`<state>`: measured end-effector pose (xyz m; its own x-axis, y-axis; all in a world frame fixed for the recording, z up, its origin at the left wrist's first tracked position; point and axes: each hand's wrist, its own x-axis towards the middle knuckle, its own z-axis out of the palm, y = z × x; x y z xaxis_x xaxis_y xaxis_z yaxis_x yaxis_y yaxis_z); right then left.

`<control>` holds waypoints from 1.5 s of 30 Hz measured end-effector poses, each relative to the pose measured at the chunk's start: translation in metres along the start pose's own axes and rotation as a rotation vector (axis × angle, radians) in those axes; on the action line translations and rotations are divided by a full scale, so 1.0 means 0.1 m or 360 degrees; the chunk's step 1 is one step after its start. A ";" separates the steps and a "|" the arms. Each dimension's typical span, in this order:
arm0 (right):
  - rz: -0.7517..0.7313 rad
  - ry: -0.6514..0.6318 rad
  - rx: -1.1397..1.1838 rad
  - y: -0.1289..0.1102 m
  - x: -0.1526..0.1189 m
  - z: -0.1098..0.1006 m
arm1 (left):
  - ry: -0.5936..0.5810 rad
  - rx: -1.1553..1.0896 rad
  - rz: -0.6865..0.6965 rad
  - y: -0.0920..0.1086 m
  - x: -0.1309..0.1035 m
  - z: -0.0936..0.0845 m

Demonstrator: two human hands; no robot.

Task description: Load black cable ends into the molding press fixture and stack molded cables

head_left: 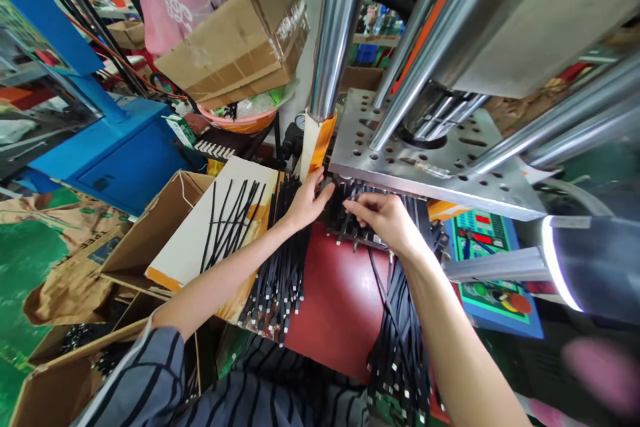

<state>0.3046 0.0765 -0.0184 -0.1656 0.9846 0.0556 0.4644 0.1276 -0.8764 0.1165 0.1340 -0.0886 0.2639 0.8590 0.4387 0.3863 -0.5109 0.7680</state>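
Observation:
Under the press plate, my right hand (387,219) pinches with thumb and forefinger over a dark metal mould (371,233). Whatever is between those fingertips is too small to make out. Several metal-tipped cable ends poke out along the mould's front edge. My left hand (306,203) is at the mould's left end, thumb apart from the stretched fingers, with nothing visible in it. Below it lies a bundle of black cables (280,273) with silvery plugs. A second bundle of black cables (400,340) lies beside my right forearm.
The steel press plate (350,147) and its columns stand just above my hands. A control panel (493,267) and a ring lamp (555,263) are on the right. Loose cables lie on a white board (183,250) at left, near cardboard boxes (150,233). A red work surface (330,307) is in front.

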 end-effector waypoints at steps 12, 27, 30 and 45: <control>-0.0088 0.0169 -0.0139 0.41 0.38 0.07 | -0.0656 0.0721 0.1123 0.00 -0.37 -0.34; 0.0029 0.0439 -0.0216 0.35 0.16 0.09 | -0.0658 0.1175 0.0811 0.35 -0.60 -0.15; -0.0221 0.0432 -0.0765 0.32 -0.14 0.13 | -0.0682 0.1286 0.0707 0.46 -0.66 -0.11; -0.0125 0.0226 -0.1620 0.31 0.65 0.06 | -0.0672 0.1011 0.0469 0.28 0.54 0.07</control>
<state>0.3032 0.1441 -0.0444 -0.1537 0.9657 0.2093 0.9845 0.1678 -0.0512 0.1474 0.1658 -0.0466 0.6948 0.6661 0.2711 0.6426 -0.7443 0.1820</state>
